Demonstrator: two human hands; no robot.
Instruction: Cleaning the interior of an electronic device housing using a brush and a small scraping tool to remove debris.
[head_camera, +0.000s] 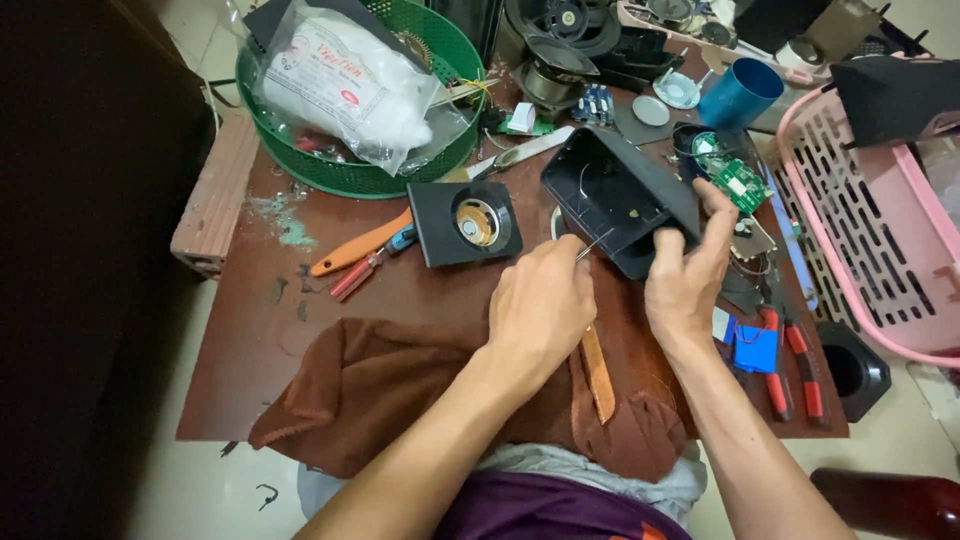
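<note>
The black housing (615, 195) lay opened at the counter's (250, 340) centre, its speaker panel (465, 222) already off at nine o'clock. The right hand's (685, 275) fingers gripped its edge; the left hand's (540, 305) pinched a thin metal probe (594, 246), work inside unfinished.

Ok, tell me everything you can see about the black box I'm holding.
The black box is a shallow rectangular shell, plastic by its look, tilted with its open side facing up and left. Thin wires show inside. The right hand grips its lower right corner; the left hand points a thin metal tool at its lower edge.
</note>
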